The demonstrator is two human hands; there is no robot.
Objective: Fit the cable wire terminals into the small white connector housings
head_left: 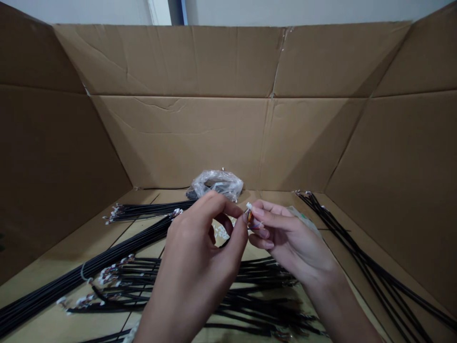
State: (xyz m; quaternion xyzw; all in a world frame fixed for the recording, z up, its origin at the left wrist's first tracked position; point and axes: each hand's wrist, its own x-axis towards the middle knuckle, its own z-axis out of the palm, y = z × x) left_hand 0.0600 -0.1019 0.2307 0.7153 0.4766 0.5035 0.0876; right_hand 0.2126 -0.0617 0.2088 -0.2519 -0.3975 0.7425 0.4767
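Observation:
A small white connector [249, 207] with thin coloured wires [250, 220] sits between my two hands. My left hand [193, 257] pinches it from the left with thumb and forefinger. From the right, my right hand [289, 238] grips the same connector and wires between its fingertips, and the fingers partly hide them. Below my hands lies a loose pile of black cables [228, 290] with white connector ends. Another black bundle [107, 267] runs diagonally up to the left.
All this lies inside a large cardboard box [178, 143] with tall walls and open flaps. A crumpled clear plastic bag [216, 185] rests against the far wall. More black cables [360, 257] lie along the right wall, and a further bundle [150, 210] lies at the back left.

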